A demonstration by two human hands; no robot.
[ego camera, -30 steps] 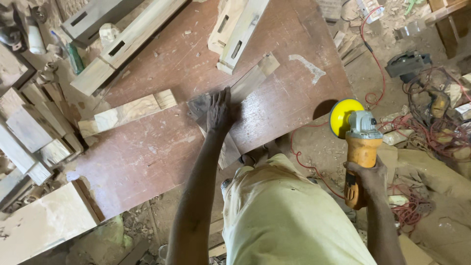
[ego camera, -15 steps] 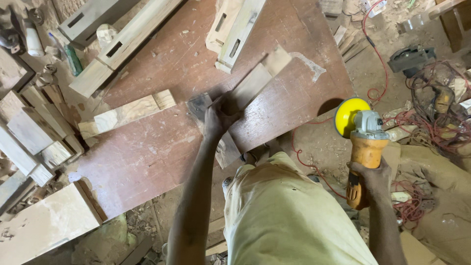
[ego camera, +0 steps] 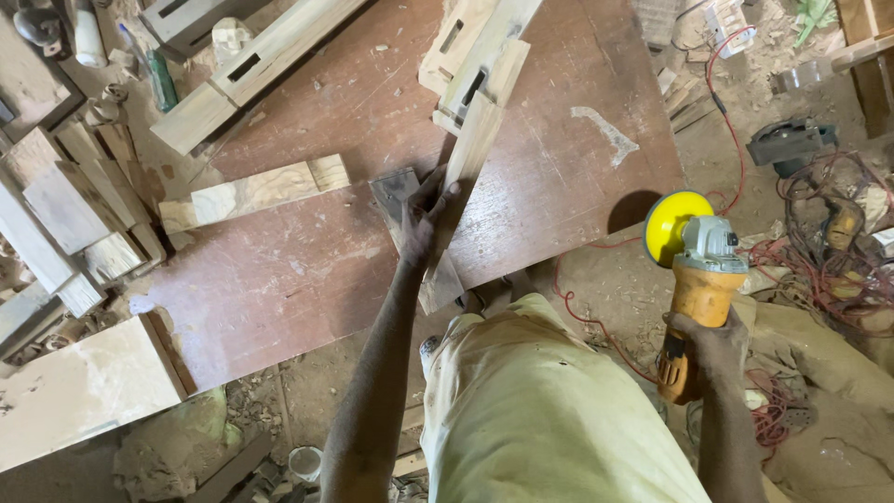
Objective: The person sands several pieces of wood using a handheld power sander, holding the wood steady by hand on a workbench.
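Left hand (ego camera: 424, 219) clenched on long pale wooden slat (ego camera: 473, 140), lower end, lying on reddish-brown board table (ego camera: 307, 270). Slat judged stiff, light; hold nearer middle. Right hand (ego camera: 710, 343) grasping orange angle grinder (ego camera: 694, 293), yellow disc beyond the fist

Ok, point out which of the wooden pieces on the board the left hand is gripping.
The left hand grips the long narrow strip that runs up toward the slotted pieces. The pale block to its left lies untouched.
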